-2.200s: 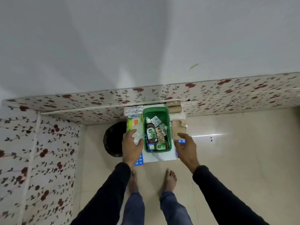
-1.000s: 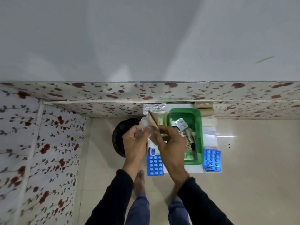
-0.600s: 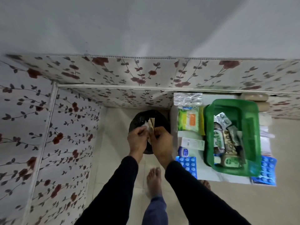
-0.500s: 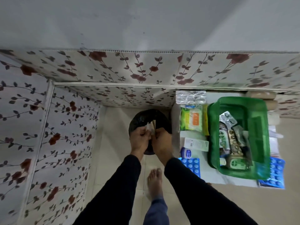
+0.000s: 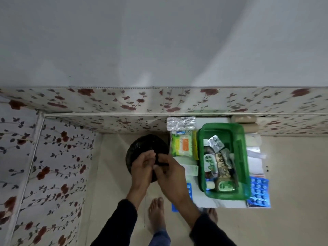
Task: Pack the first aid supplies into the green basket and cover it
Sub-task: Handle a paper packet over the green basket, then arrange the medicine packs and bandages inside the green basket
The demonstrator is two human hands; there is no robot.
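The green basket (image 5: 221, 126) stands on a small white table (image 5: 211, 202) at the right. It holds brown bottles (image 5: 209, 162), a silver blister strip (image 5: 215, 143) and other small packs. Beside it lie a green wipes packet (image 5: 182, 145), a silver blister sheet (image 5: 181, 123) and a white box (image 5: 192, 170). My left hand (image 5: 142, 168) and my right hand (image 5: 168, 174) are close together over a black bin bag (image 5: 140, 144) left of the table. I see nothing in either hand, and the fingers are slightly apart.
Blue pill trays lie at the table's front left (image 5: 189, 190) and front right (image 5: 259, 192). Tan bandage rolls (image 5: 244, 119) lie behind the basket against the flowered wall panel (image 5: 124, 102). My bare feet (image 5: 157, 215) stand on the beige floor below the bin.
The hands carried a tan and white wrapper from the table over to the black bin. The wrapper is no longer visible between the fingers now.
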